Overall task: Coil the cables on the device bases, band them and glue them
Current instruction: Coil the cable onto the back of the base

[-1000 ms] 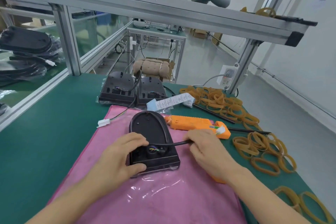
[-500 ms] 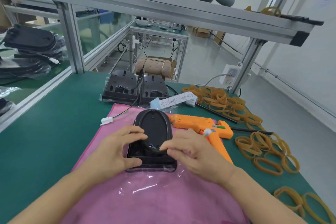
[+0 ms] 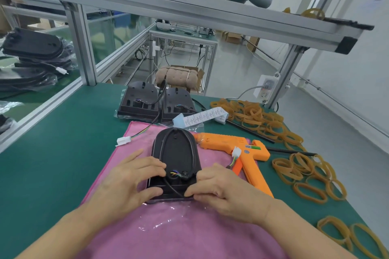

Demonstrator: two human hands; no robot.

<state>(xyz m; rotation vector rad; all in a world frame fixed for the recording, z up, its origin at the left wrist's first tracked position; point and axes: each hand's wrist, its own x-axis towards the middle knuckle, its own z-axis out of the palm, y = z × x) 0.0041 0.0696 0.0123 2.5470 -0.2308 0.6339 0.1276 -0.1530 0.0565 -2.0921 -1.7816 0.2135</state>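
The black oval plastic device base (image 3: pixel 175 153) lies underside up on a pink cloth (image 3: pixel 168 227) at the centre of the green worktop (image 3: pixel 52 153). Its thin black cable (image 3: pixel 171 188) loops round the base rim. The left hand (image 3: pixel 130 181) has its grip closed on the base's 9 o'clock edge, thumb and fingers curled. The right hand (image 3: pixel 221 191) pinches the cable at the 6 o'clock end. An orange plastic glue gun (image 3: pixel 235 147) lies at 3 o'clock; tan rubber bands (image 3: pixel 294 166) lie scattered beyond it.

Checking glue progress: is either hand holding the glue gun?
No, the glue gun lies on the bench; both hands, left and right, are on the base.
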